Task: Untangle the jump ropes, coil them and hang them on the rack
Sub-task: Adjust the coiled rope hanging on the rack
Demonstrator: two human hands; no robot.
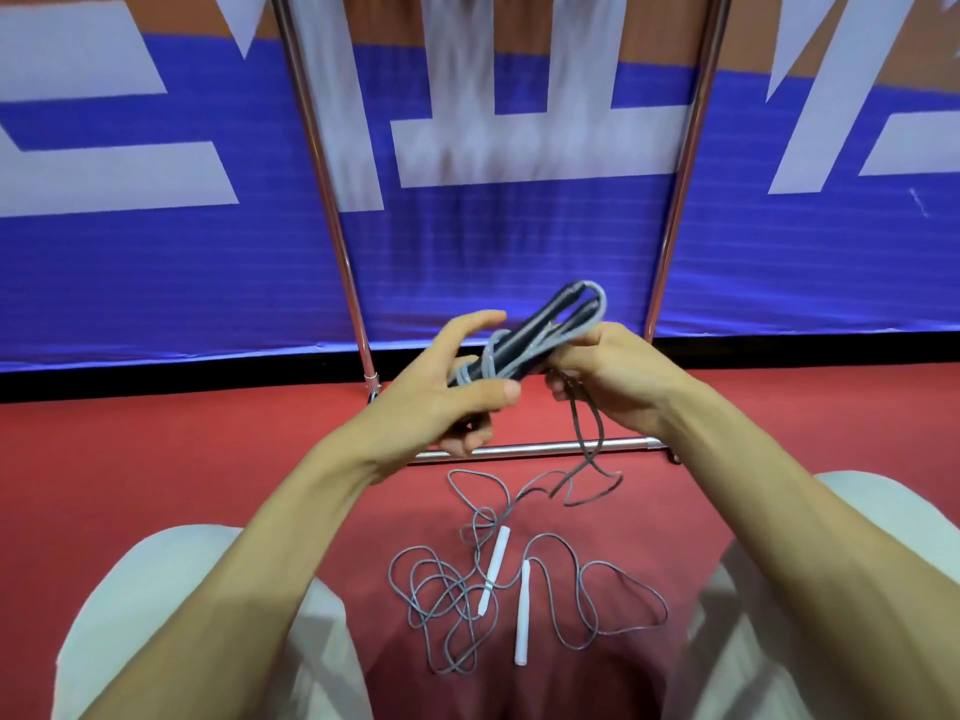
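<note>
A jump rope with black handles (pixel 540 327) is bundled in front of me, its grey cord wound around the handles. My right hand (pixel 608 374) grips the bundle from the right. My left hand (pixel 447 392) touches its left end with thumb and fingers spread; a loose tail of cord (pixel 589 449) hangs down to the floor. A second rope with white handles (pixel 522 610) lies tangled on the red floor between my knees. The metal rack (pixel 524 450) stands just beyond, with its base bar under my hands and two upright poles.
A blue banner with large white shapes (pixel 779 252) hangs right behind the rack. My knees in light trousers (pixel 171 615) frame the floor patch on both sides. The rack's left upright (pixel 332 210) and right upright (pixel 680 200) rise out of view.
</note>
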